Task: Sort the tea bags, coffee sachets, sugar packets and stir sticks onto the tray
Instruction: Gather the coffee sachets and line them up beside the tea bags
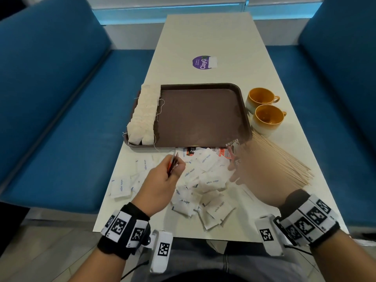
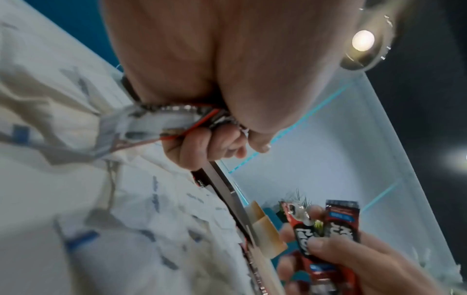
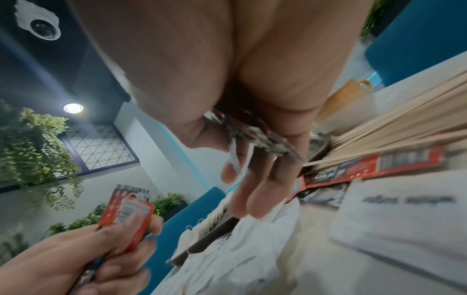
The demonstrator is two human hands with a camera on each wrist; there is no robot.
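Observation:
A brown tray point(image 1: 203, 115) carries a row of tea bags point(image 1: 143, 112) along its left side. In front of it lies a heap of white sugar packets point(image 1: 205, 180). My left hand point(image 1: 177, 165) hovers over that heap and grips several red coffee sachets point(image 1: 173, 162) edge-on; they show in the left wrist view too, coffee sachets point(image 2: 202, 121). Blurred by motion, my right hand point(image 1: 234, 161) pinches more red sachets point(image 1: 232, 150) near the tray's near right corner. Further sachets point(image 1: 219, 152) lie half under the sugar. Wooden stir sticks point(image 1: 284, 159) fan out on the right.
Two orange cups point(image 1: 262, 98) point(image 1: 268, 119) stand right of the tray, just behind the stir sticks. A purple sticker point(image 1: 203, 62) is on the table further back. Blue bench seats point(image 1: 71, 129) flank the narrow table on both sides.

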